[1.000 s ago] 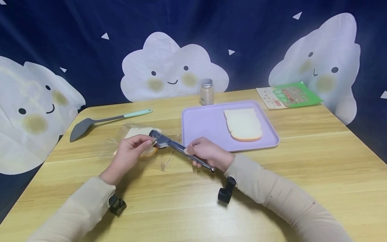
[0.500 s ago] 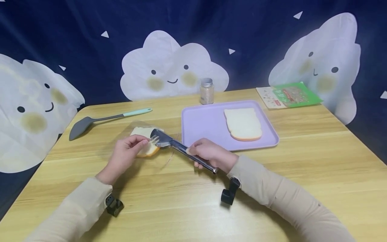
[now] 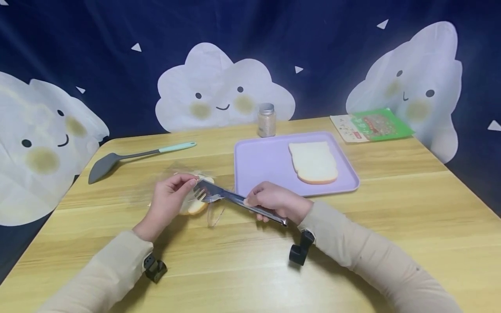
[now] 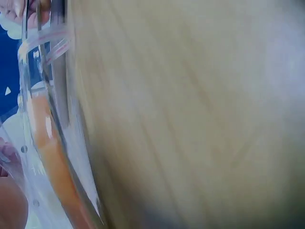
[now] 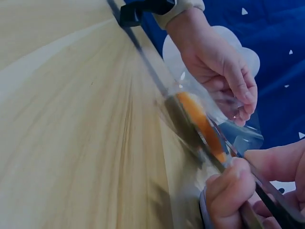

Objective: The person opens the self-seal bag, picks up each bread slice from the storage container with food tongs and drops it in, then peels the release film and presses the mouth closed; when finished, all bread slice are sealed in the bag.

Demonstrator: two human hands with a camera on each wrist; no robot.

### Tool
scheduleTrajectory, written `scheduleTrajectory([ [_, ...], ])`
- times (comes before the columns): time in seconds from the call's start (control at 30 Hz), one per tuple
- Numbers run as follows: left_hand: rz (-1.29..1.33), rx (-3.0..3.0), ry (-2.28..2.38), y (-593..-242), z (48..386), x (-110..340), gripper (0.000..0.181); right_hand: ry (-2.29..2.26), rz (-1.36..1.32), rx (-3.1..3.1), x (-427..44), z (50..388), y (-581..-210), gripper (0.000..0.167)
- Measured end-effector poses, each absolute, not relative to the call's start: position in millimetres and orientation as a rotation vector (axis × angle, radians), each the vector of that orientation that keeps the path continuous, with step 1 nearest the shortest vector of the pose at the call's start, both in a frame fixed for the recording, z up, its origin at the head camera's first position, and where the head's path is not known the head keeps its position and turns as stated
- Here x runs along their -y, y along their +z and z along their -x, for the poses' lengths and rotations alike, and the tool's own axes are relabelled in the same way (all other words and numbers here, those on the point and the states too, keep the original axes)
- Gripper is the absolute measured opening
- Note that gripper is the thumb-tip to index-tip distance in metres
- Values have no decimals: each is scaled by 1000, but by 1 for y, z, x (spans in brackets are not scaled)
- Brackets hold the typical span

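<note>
My left hand [image 3: 168, 200] pinches the rim of a clear plastic bag [image 4: 57, 36] with thumb and fingers. A bread slice [image 3: 197, 207] lies in the bag, its orange crust [image 5: 202, 126] facing the right wrist camera. Metal tongs [image 3: 235, 198] are held by my right hand [image 3: 277, 200], which grips them along their arms. Their slotted head reaches into the bag mouth, over the bread slice; whether it clamps the slice is hard to tell. Another bread slice [image 3: 313, 161] lies on the right half of a lilac tray [image 3: 256, 161].
A grey spatula [image 3: 137, 155] with a mint handle lies at the left rear. Behind the tray stands a glass jar [image 3: 267, 121] with a metal lid. A green and white food packet [image 3: 373, 126] lies at the right rear. A dark blue curtain [image 3: 313, 34] hangs behind.
My right hand and the tongs have shifted slightly right and nearer. The bagged slice has come a little rightward too. My left hand moved left, then back, still pinching the bag.
</note>
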State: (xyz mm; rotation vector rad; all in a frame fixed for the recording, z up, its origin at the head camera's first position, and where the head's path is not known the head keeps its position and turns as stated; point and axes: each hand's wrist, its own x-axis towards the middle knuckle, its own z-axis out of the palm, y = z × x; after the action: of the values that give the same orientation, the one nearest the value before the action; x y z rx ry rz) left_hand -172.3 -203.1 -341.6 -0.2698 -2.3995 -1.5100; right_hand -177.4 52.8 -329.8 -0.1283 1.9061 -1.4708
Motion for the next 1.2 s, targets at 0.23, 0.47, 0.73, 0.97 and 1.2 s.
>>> scheduleTrajectory([
  [0.23,224,2441,-1519,-343,167,212,18,-1495,86,-1897,-51,176,-330,17],
  [0.47,241,2452,-1688,-343,164,206,21,-1556,46,-1884,-43,175,-334,17],
  [0.73,228,2360,-1919,-345,168,195,26,-1557,91,-1938,-30,173,-338,15],
  [0.97,96,2419,-1679,-344,168,199,22,-1528,93,-1997,-34,175,-338,11],
  [1.2,147,2345,-1740,-341,169,195,22,-1530,114,-2028,-35,176,-337,10],
])
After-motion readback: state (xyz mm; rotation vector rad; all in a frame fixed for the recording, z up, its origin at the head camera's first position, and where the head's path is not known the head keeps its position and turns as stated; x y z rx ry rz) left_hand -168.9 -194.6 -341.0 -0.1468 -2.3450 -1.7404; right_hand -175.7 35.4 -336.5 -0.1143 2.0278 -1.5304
